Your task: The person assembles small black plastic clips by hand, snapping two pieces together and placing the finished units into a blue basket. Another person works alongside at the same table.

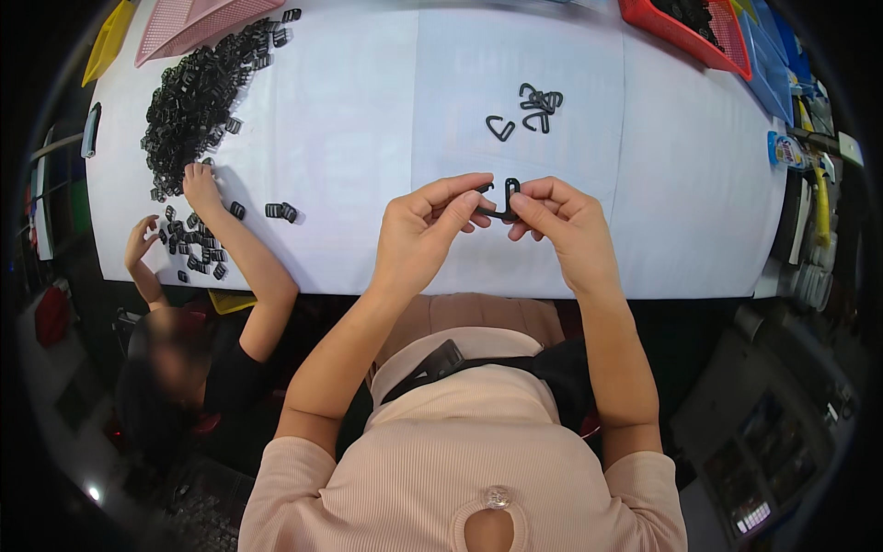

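While I watched from my remote seat, one black hook [497, 215] sat between the two hands, above the near part of the white tabletop [359, 110] — a piece in mid-handling, I judged, and not yet set down. The left hand [432, 221] had its grip pinching the curved end between thumb and forefinger. The right hand [566, 225] had its grip pinching the upright slotted loop in much the same way. Fingertips covered parts of the hook, so I could not tell whether anything about it was finished.

Farther out lay a small cluster of similar hooks [543, 103], with a single hook [507, 132] just beside it, all untouched. Whether those were done or waiting, I could not say; either way, I reckoned the batch in reach was small. The red basket [681, 41] at the far right held black pieces too small for me to make out.

Off to the left, a co-worker's hand [200, 189] touched the edge of a large heap of black buckles [189, 110] — plenty left there, by my reading.
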`<move>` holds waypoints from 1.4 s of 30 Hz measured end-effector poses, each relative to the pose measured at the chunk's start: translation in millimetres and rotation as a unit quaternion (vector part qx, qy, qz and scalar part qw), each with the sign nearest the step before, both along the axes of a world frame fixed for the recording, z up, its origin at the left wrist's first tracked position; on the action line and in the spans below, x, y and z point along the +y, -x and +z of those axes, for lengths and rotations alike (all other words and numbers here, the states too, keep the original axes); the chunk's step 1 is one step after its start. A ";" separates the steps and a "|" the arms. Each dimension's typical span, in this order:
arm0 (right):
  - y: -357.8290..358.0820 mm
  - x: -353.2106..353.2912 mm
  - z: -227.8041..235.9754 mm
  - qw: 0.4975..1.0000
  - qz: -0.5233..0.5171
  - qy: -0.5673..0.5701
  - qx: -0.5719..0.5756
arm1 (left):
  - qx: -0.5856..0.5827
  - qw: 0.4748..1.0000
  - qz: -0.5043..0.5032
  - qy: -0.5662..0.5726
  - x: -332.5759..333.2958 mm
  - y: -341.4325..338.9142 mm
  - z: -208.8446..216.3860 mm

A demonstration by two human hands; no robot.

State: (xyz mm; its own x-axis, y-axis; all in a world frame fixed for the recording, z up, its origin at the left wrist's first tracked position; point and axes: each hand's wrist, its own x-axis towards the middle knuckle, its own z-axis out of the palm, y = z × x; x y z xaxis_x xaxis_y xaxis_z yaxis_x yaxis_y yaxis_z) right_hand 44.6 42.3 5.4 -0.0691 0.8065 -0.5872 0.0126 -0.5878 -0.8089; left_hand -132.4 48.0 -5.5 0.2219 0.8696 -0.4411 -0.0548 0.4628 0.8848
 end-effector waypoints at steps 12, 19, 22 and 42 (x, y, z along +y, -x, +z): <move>12.0 -34.7 21.3 0.945 0.023 -0.269 -0.186 | -0.026 1.000 0.000 0.007 -18.4 15.5 23.8; 26.6 -44.0 34.8 0.975 0.002 -0.205 -0.089 | -0.059 0.996 0.011 0.069 -24.5 19.1 28.3; 20.6 -47.1 28.3 0.949 0.058 -0.267 -0.155 | -0.117 0.986 0.020 0.120 -27.0 22.9 26.3; 32.4 -69.7 28.9 0.994 -0.087 -0.011 0.066 | -0.125 0.989 -0.026 0.072 -68.4 -2.7 25.4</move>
